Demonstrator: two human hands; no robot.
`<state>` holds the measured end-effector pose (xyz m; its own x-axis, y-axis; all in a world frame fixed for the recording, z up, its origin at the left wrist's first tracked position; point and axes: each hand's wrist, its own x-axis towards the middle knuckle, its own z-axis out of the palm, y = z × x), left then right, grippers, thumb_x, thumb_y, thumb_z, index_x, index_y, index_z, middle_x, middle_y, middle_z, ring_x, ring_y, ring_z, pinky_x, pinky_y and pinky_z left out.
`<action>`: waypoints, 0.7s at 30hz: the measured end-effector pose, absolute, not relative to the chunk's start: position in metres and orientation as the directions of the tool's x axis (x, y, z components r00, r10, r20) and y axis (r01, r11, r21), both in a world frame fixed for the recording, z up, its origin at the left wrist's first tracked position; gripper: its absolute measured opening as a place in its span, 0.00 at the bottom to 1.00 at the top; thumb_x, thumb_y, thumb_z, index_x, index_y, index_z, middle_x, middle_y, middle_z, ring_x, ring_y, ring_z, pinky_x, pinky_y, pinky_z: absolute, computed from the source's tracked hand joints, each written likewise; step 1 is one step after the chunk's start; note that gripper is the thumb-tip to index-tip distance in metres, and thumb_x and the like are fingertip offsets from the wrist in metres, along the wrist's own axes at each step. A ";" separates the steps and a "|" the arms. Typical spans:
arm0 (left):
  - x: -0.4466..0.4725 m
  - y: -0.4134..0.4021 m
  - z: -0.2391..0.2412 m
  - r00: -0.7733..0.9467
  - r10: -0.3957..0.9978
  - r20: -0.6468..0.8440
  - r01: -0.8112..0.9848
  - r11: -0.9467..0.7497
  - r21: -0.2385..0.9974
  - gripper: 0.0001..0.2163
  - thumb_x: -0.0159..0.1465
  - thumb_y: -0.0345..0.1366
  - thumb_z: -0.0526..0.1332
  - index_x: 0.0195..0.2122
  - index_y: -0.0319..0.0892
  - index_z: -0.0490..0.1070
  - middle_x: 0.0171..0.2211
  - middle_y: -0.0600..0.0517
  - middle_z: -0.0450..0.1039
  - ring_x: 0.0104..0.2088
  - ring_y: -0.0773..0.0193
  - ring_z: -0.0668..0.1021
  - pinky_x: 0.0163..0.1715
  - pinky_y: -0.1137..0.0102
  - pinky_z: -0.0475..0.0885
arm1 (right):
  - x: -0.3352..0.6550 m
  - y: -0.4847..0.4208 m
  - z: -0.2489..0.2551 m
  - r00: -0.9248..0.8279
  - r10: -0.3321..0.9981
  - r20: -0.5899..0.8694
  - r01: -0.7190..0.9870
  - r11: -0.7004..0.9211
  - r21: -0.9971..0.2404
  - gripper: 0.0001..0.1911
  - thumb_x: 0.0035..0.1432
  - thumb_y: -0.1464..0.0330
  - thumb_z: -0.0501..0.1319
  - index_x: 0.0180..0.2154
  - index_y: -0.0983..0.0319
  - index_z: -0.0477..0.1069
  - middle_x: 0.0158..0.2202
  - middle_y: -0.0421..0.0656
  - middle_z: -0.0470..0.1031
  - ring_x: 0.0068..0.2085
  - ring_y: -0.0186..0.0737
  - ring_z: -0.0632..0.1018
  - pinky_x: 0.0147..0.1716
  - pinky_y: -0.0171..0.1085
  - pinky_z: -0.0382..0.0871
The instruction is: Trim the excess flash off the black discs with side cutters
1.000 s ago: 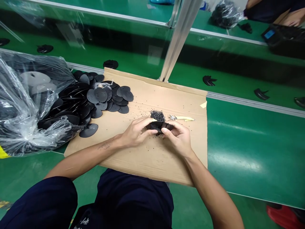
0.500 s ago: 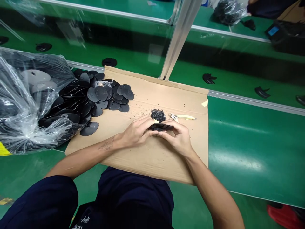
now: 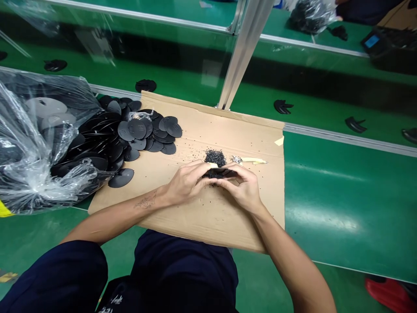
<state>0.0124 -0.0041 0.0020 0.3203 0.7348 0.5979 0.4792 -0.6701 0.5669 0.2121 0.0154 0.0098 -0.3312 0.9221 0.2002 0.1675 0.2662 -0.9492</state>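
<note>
My left hand [image 3: 187, 180] and my right hand [image 3: 243, 187] meet over a brown cardboard sheet [image 3: 202, 208], fingers pinched together on one black plastic disc part [image 3: 220, 173] held edge-on between them. Just beyond the part lies a small heap of black plastic shavings [image 3: 215, 156], and beside it a small tool with a pale handle [image 3: 250, 160]. A spill of black discs [image 3: 140, 130] lies to the left on the cardboard.
A clear plastic bag [image 3: 35, 139] full of black discs sits at the left. Behind the cardboard runs a green conveyor belt [image 3: 312, 111] carrying separate black parts [image 3: 282, 106]. An aluminium post [image 3: 243, 48] rises at the middle. Another bag [image 3: 309, 15] lies far back.
The disc has turned from a tilted hold to nearly edge-on between both hands. The hands have closed slightly together and stay in the same place.
</note>
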 end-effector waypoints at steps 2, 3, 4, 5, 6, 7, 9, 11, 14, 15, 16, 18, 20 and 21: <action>0.013 -0.005 0.002 0.306 0.736 0.603 0.475 -0.667 0.573 0.12 0.72 0.39 0.59 0.53 0.40 0.71 0.38 0.47 0.79 0.38 0.62 0.81 0.39 0.67 0.78 | 0.212 0.016 0.009 -0.334 0.921 0.199 0.177 0.268 -0.947 0.18 0.56 0.52 0.70 0.38 0.60 0.78 0.38 0.45 0.78 0.37 0.41 0.79 0.32 0.39 0.79; 0.013 -0.005 0.002 0.302 0.740 0.601 0.473 -0.664 0.580 0.12 0.72 0.39 0.59 0.54 0.40 0.70 0.39 0.47 0.80 0.39 0.61 0.82 0.40 0.66 0.79 | 0.212 0.016 0.009 -0.327 0.922 0.209 0.187 0.280 -0.942 0.18 0.57 0.52 0.70 0.38 0.60 0.78 0.38 0.45 0.78 0.37 0.41 0.79 0.32 0.39 0.79; 0.014 -0.006 0.002 0.301 0.744 0.596 0.468 -0.660 0.588 0.13 0.73 0.38 0.59 0.55 0.40 0.70 0.41 0.46 0.80 0.41 0.61 0.82 0.41 0.66 0.80 | 0.212 0.015 0.009 -0.319 0.922 0.222 0.197 0.293 -0.936 0.18 0.57 0.52 0.70 0.37 0.60 0.78 0.37 0.45 0.78 0.37 0.41 0.79 0.32 0.39 0.79; 0.015 -0.007 0.002 0.301 0.750 0.589 0.462 -0.655 0.598 0.13 0.73 0.37 0.58 0.56 0.40 0.69 0.43 0.46 0.81 0.43 0.60 0.83 0.43 0.65 0.81 | 0.211 0.015 0.009 -0.309 0.922 0.234 0.205 0.305 -0.930 0.17 0.57 0.53 0.70 0.37 0.60 0.78 0.37 0.45 0.78 0.36 0.41 0.79 0.32 0.39 0.79; 0.015 -0.007 0.003 0.302 0.754 0.583 0.454 -0.651 0.608 0.13 0.73 0.37 0.58 0.57 0.40 0.69 0.44 0.45 0.81 0.45 0.60 0.83 0.45 0.65 0.81 | 0.211 0.015 0.008 -0.300 0.922 0.244 0.210 0.313 -0.926 0.16 0.57 0.53 0.70 0.37 0.60 0.78 0.37 0.45 0.78 0.36 0.41 0.78 0.31 0.40 0.79; 0.016 -0.008 0.003 0.301 0.758 0.578 0.446 -0.648 0.617 0.13 0.73 0.36 0.57 0.57 0.41 0.68 0.46 0.45 0.81 0.46 0.60 0.83 0.46 0.65 0.81 | 0.211 0.014 0.008 -0.291 0.923 0.250 0.213 0.318 -0.924 0.16 0.57 0.54 0.70 0.37 0.59 0.78 0.36 0.44 0.77 0.36 0.41 0.78 0.31 0.40 0.80; 0.017 -0.008 0.003 0.298 0.760 0.578 0.437 -0.647 0.625 0.14 0.73 0.35 0.57 0.58 0.41 0.68 0.47 0.45 0.81 0.47 0.60 0.83 0.47 0.65 0.81 | 0.211 0.014 0.007 -0.279 0.924 0.260 0.215 0.324 -0.921 0.15 0.57 0.54 0.70 0.38 0.59 0.78 0.35 0.44 0.77 0.35 0.40 0.78 0.30 0.40 0.80; 0.016 -0.008 0.003 0.289 0.754 0.590 0.438 -0.652 0.619 0.14 0.73 0.35 0.58 0.58 0.40 0.68 0.45 0.45 0.81 0.45 0.60 0.84 0.45 0.66 0.81 | 0.211 0.014 0.006 -0.275 0.923 0.268 0.211 0.330 -0.920 0.15 0.57 0.55 0.71 0.38 0.59 0.79 0.35 0.44 0.77 0.35 0.40 0.78 0.30 0.39 0.79; 0.014 -0.006 0.003 0.293 0.733 0.614 0.437 -0.674 0.595 0.12 0.72 0.36 0.59 0.54 0.39 0.70 0.42 0.46 0.81 0.40 0.62 0.84 0.41 0.68 0.81 | 0.211 0.015 0.006 -0.300 0.916 0.265 0.179 0.327 -0.928 0.15 0.56 0.54 0.71 0.37 0.59 0.79 0.36 0.44 0.78 0.36 0.40 0.78 0.31 0.38 0.79; 0.013 -0.005 0.003 0.302 0.724 0.621 0.434 -0.684 0.586 0.11 0.72 0.36 0.60 0.53 0.39 0.71 0.41 0.46 0.81 0.39 0.63 0.83 0.40 0.69 0.81 | 0.211 0.016 0.006 -0.313 0.915 0.254 0.161 0.315 -0.935 0.16 0.56 0.54 0.71 0.37 0.59 0.79 0.36 0.44 0.78 0.36 0.40 0.78 0.30 0.38 0.78; 0.012 -0.004 0.003 0.312 0.716 0.625 0.429 -0.693 0.579 0.11 0.72 0.36 0.60 0.52 0.39 0.71 0.41 0.47 0.81 0.39 0.64 0.83 0.39 0.70 0.81 | 0.211 0.016 0.006 -0.324 0.915 0.241 0.146 0.300 -0.943 0.17 0.55 0.53 0.72 0.36 0.59 0.79 0.36 0.44 0.78 0.36 0.40 0.79 0.30 0.38 0.78; 0.011 -0.004 0.003 0.327 0.707 0.628 0.424 -0.703 0.571 0.11 0.72 0.36 0.60 0.52 0.40 0.71 0.41 0.47 0.82 0.38 0.64 0.83 0.39 0.70 0.80 | 0.211 0.017 0.006 -0.330 0.919 0.216 0.132 0.272 -0.953 0.18 0.53 0.52 0.73 0.36 0.59 0.79 0.37 0.44 0.78 0.36 0.40 0.79 0.30 0.38 0.78; 0.010 -0.004 0.001 0.327 0.708 0.626 0.430 -0.701 0.568 0.11 0.72 0.36 0.59 0.54 0.40 0.71 0.41 0.47 0.82 0.39 0.64 0.83 0.39 0.70 0.81 | 0.211 0.017 0.006 -0.325 0.924 0.202 0.131 0.255 -0.958 0.19 0.51 0.52 0.74 0.36 0.59 0.79 0.37 0.44 0.78 0.36 0.39 0.79 0.31 0.38 0.79; 0.010 -0.004 0.000 0.325 0.708 0.626 0.437 -0.700 0.565 0.11 0.72 0.36 0.59 0.54 0.40 0.71 0.41 0.48 0.82 0.39 0.64 0.83 0.39 0.70 0.81 | 0.210 0.017 0.006 -0.325 0.925 0.197 0.126 0.249 -0.960 0.19 0.51 0.52 0.74 0.36 0.59 0.79 0.37 0.44 0.78 0.36 0.39 0.79 0.31 0.38 0.79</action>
<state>0.0099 -0.0044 0.0002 0.3254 0.7083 0.6265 0.4368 -0.7002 0.5647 0.2102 0.0166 0.0064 -0.3247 0.9250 0.1973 0.1260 0.2490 -0.9603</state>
